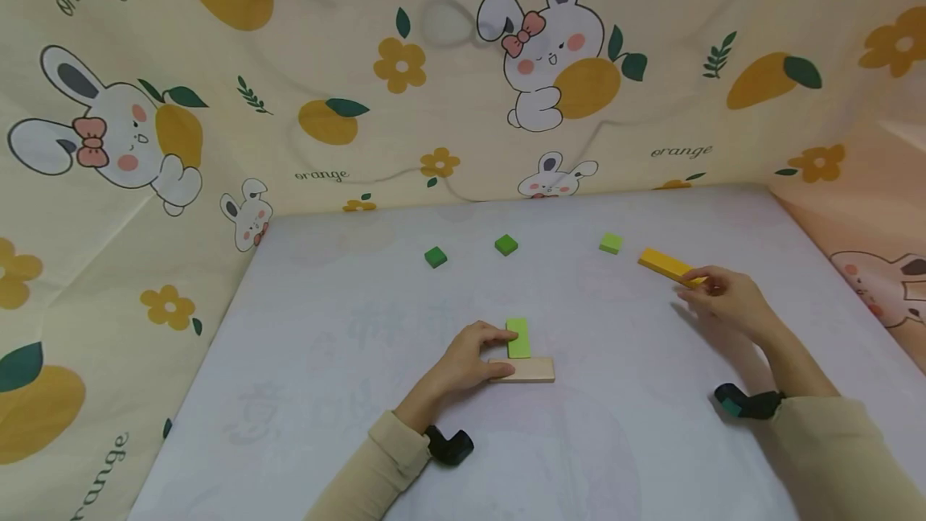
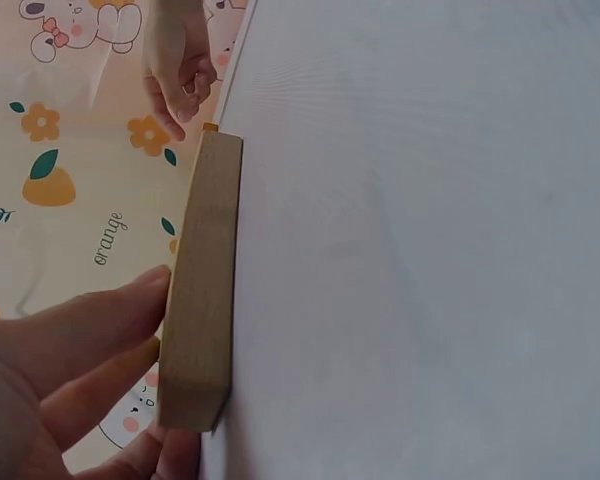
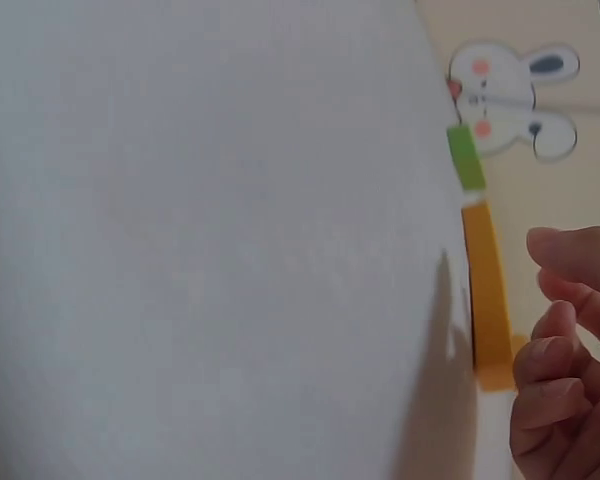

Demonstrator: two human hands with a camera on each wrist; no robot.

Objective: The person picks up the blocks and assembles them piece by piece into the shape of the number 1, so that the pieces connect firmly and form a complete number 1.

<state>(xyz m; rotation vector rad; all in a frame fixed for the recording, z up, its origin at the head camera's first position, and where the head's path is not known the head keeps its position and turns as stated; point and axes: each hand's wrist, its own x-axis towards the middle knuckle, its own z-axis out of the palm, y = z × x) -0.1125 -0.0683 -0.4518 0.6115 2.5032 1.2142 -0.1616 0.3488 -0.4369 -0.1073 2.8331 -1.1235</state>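
My left hand (image 1: 463,360) rests at a plain wooden block (image 1: 535,370) and a light green block (image 1: 518,338) that stands against its far side. The thumb lies on the wooden block's left part, and a fingertip touches the green block. In the left wrist view the wooden block (image 2: 200,290) shows its long side, with fingers (image 2: 130,300) at its top and near end. My right hand (image 1: 731,301) is at the right end of a long orange-yellow block (image 1: 665,265). In the right wrist view its thumb and fingers are spread apart beside the orange-yellow block (image 3: 488,300).
Two dark green blocks, one at left (image 1: 436,256) and one at centre (image 1: 506,244), lie toward the back of the white table (image 1: 325,392). A small light green block (image 1: 611,243) lies left of the orange-yellow one. A patterned cloth (image 1: 325,47) rises behind and at both sides.
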